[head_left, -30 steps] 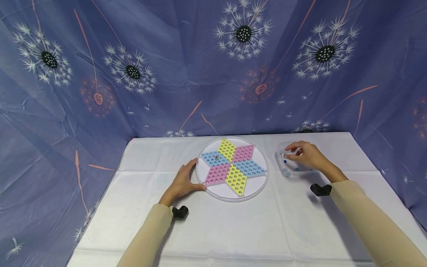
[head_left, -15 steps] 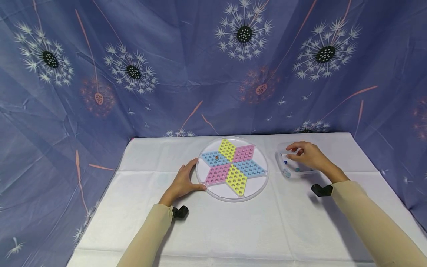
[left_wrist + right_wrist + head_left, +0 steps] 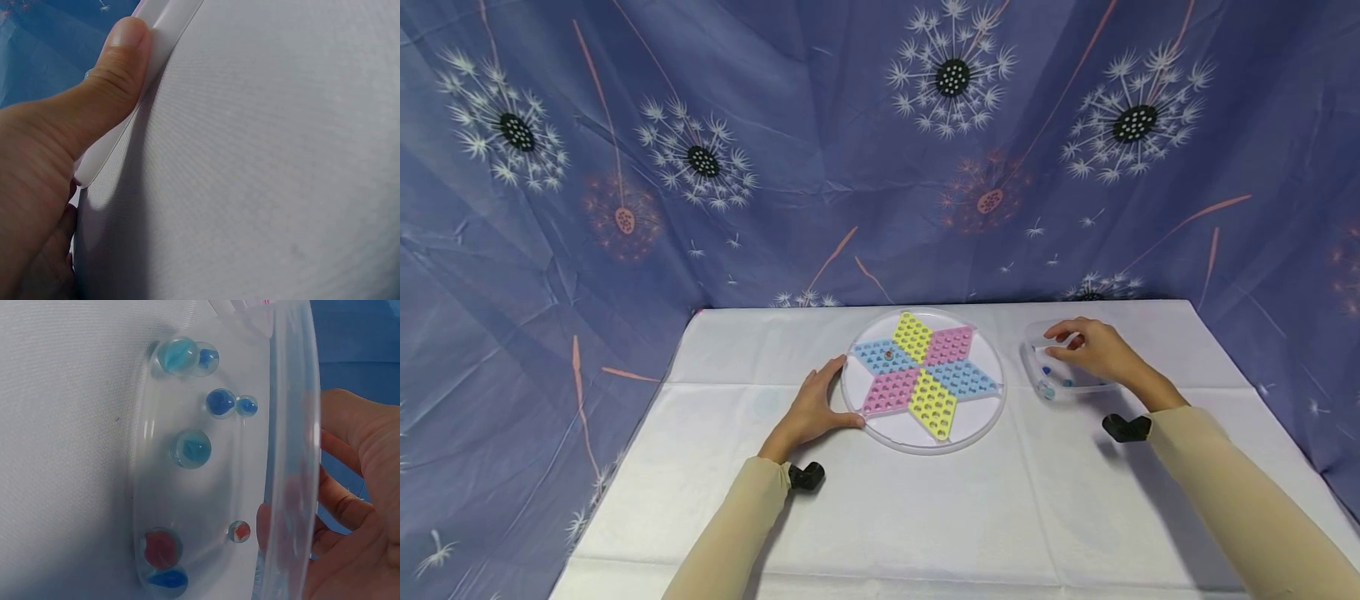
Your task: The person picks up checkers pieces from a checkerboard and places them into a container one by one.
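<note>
Two hands are at work on a white-covered bench [image 3: 925, 517]. The left hand [image 3: 808, 412] rests against the near-left rim of a round clear game board [image 3: 922, 379], whose middle carries a six-pointed star of yellow, pink and blue perforated diamonds. In the left wrist view the thumb lies straight along the white rim of the board, pressing against it; the other fingers of that hand are mostly hidden, so how they lie cannot be told. One small marble [image 3: 888, 356] sits in the blue diamond at the star's far-left side, well apart from both hands.

The right hand [image 3: 1093, 350] is at a small clear plastic tub [image 3: 1036, 367] standing on the bench just to the right of the board, not touching it. In the right wrist view the fingers [image 3: 340, 506] are loosely curled at the tub's rim, with a fingertip showing through the clear wall; whether they pinch a marble cannot be told. Several glass marbles [image 3: 190, 448] lie on the tub's floor: pale blue ones and darker blue ones toward one end, a red one and a blue one toward the other, and a small red one nearest the fingertips.

A blue cloth printed with dandelion heads [image 3: 951, 79] hangs behind the bench.
</note>
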Available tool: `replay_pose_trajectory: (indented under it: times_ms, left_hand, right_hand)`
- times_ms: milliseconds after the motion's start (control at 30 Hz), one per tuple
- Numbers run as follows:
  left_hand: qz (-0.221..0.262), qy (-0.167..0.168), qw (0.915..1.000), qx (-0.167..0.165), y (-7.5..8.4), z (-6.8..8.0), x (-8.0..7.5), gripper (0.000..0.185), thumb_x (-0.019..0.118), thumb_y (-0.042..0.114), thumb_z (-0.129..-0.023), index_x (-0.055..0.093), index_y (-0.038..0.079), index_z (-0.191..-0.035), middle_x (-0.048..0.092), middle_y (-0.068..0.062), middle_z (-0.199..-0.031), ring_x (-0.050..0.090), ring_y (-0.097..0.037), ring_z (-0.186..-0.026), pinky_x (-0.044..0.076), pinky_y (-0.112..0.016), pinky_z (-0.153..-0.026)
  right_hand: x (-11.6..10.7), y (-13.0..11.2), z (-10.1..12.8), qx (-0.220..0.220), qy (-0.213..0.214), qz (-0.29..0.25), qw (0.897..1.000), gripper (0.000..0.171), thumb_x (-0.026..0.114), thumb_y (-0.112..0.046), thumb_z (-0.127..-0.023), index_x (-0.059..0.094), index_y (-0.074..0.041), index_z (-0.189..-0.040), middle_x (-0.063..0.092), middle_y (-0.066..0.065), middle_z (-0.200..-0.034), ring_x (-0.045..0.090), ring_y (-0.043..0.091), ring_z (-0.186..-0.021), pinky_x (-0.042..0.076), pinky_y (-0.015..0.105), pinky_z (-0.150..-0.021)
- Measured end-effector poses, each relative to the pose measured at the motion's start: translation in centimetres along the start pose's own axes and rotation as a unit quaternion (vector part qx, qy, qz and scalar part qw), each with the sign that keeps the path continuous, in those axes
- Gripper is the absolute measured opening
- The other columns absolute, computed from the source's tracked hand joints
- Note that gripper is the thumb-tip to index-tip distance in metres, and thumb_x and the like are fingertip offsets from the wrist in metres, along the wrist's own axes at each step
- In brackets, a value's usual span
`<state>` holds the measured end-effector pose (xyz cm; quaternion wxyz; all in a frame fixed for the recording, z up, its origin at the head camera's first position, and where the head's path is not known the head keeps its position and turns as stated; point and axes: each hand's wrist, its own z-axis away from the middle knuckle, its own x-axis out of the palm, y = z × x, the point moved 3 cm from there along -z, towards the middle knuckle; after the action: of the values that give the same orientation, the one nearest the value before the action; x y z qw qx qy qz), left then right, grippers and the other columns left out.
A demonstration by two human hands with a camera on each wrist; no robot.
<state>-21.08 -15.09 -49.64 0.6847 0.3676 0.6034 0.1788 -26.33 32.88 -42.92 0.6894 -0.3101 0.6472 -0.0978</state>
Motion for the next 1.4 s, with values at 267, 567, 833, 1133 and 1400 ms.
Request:
replay_pose_trajectory:
  times_ms: [267,567,833,1133,1400]
  left_hand:
    - [0.003,-0.001,1.0000,-0.010,0.2,0.1,-0.1,0.124,0.097,0.043,-0.066,0.026,0.015,-0.164,0.029,-0.009,-0.168,0.015,-0.039,-0.156,0.011,-0.052,-0.129]
    - [0.007,-0.005,0.9998,-0.018,-0.1,0.2,0.2,0.125,0.097,0.044,-0.066,0.026,0.017,-0.164,0.028,-0.010,-0.168,0.012,-0.043,-0.155,0.012,-0.055,-0.128]
    - [0.008,0.000,0.9999,-0.010,0.0,0.2,0.1,0.124,0.097,0.042,-0.066,0.027,0.015,-0.164,0.029,-0.011,-0.167,0.013,-0.042,-0.155,0.010,-0.054,-0.128]
    - [0.008,0.002,0.9999,-0.009,0.0,0.1,0.1,0.123,0.097,0.041,-0.066,0.027,0.015,-0.164,0.029,-0.012,-0.167,0.015,-0.041,-0.155,0.009,-0.053,-0.128]
    - [0.009,0.001,0.9999,-0.012,0.1,0.1,0.0,0.124,0.098,0.040,-0.065,0.027,0.014,-0.164,0.029,-0.012,-0.167,0.015,-0.039,-0.156,0.009,-0.052,-0.129]
  right_hand:
    - [-0.4,-0.3,0.0,-0.009,-0.002,0.002,1.000,0.033,0.075,-0.025,-0.096,0.072,-0.005,-0.122,0.068,0.016,-0.112,0.065,0.026,-0.089,0.056,0.036,-0.073]
    - [-1.0,-1.3,-0.3,-0.026,0.000,0.006,1.000,0.033,0.075,-0.025,-0.096,0.072,-0.008,-0.124,0.070,0.014,-0.112,0.065,0.027,-0.093,0.055,0.037,-0.074]
    - [-2.2,-3.5,-1.0,-0.079,0.013,0.010,0.997,0.031,0.076,-0.019,-0.095,0.072,-0.005,-0.123,0.070,0.014,-0.110,0.066,0.028,-0.092,0.057,0.032,-0.070]
    - [-2.1,-6.4,-3.1,-0.095,0.006,0.005,0.995,0.030,0.076,-0.020,-0.095,0.073,-0.008,-0.122,0.068,0.013,-0.110,0.064,0.026,-0.092,0.055,0.031,-0.062]
    - [-0.9,-9.7,-5.0,-0.120,0.002,-0.003,0.993,0.031,0.076,-0.018,-0.095,0.072,-0.006,-0.123,0.068,0.014,-0.117,0.063,0.025,-0.092,0.055,0.041,-0.074]
